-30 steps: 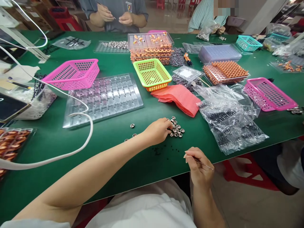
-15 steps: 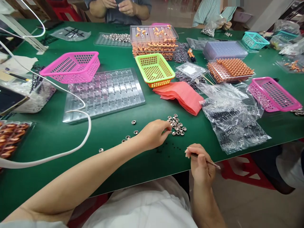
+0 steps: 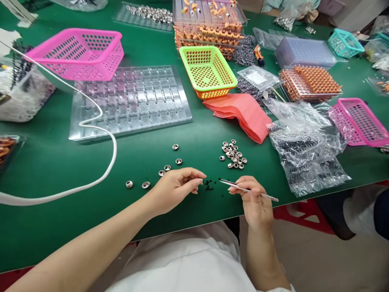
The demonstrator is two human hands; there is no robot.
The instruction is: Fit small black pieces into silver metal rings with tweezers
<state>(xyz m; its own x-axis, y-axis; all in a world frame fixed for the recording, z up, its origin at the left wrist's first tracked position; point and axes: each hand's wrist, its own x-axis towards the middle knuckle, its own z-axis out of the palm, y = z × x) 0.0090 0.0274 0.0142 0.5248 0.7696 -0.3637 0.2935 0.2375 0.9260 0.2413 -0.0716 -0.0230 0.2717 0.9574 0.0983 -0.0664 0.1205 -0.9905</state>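
Observation:
My right hand (image 3: 255,198) grips a pair of metal tweezers (image 3: 247,189); their tips point left, close to a small black piece on the table. Left of them my left hand (image 3: 179,188) is closed in a pinch, and whatever lies between its fingertips is too hidden to name. Several tiny black pieces (image 3: 209,184) are scattered between the two hands. Beyond them sits a pile of small silver cup-shaped metal parts (image 3: 234,153). A few more, such as a metal cup (image 3: 146,185), lie apart around my left hand.
A clear plastic tray (image 3: 130,101) lies under a pink basket (image 3: 75,52). Behind are a yellow-green basket (image 3: 209,71) and a red cloth (image 3: 240,113). Plastic bags (image 3: 304,154) and another pink basket (image 3: 358,121) stand right. A white cable (image 3: 111,162) curves across the left side.
My left hand has drawn back from the metal pile, left and toward me, still pinched. The tweezers have turned from pointing back to pointing left at the black pieces. The view has shifted down.

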